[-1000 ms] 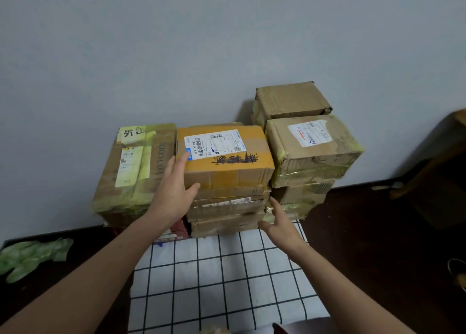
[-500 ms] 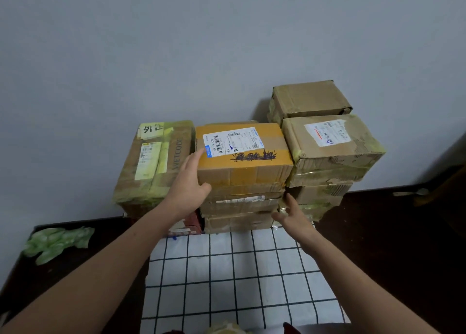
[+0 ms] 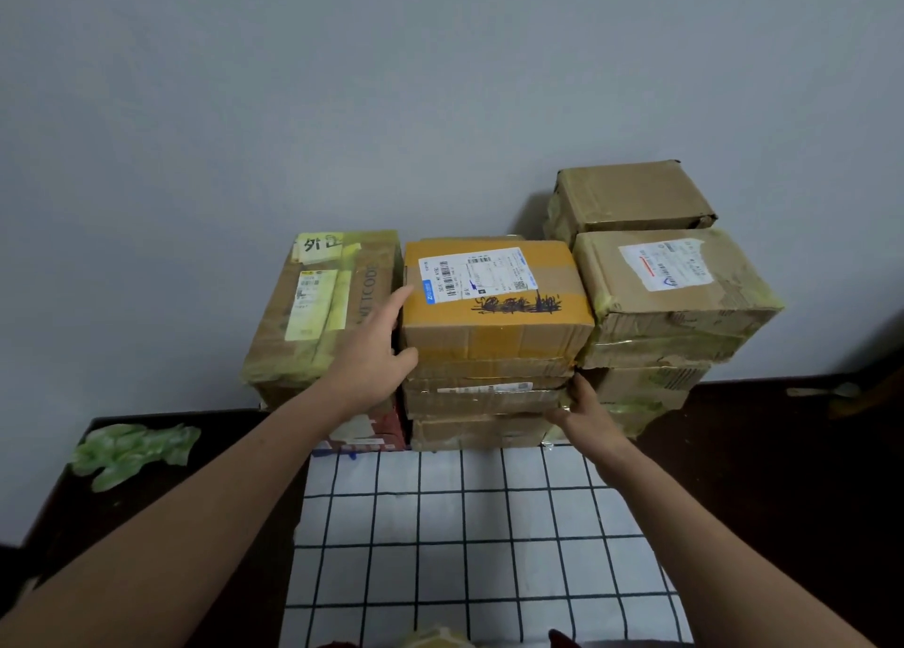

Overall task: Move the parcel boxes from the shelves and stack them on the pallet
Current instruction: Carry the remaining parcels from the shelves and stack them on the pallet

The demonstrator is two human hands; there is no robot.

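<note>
Seemingly squaring the orange-taped cardboard parcel box [image 3: 494, 300], my left hand [image 3: 372, 359] flat against it, right hand [image 3: 584, 410] loose-fingered lower down; next, release.

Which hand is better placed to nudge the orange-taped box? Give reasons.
Left. The left hand rests against the left side of the orange-taped box; the right hand sits lower, at the box beneath.

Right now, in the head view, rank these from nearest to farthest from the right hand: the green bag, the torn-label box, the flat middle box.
1. The flat middle box, centre stack, at the right hand fingertips.
2. The torn-label box, upper right.
3. The green bag, far left.
</note>
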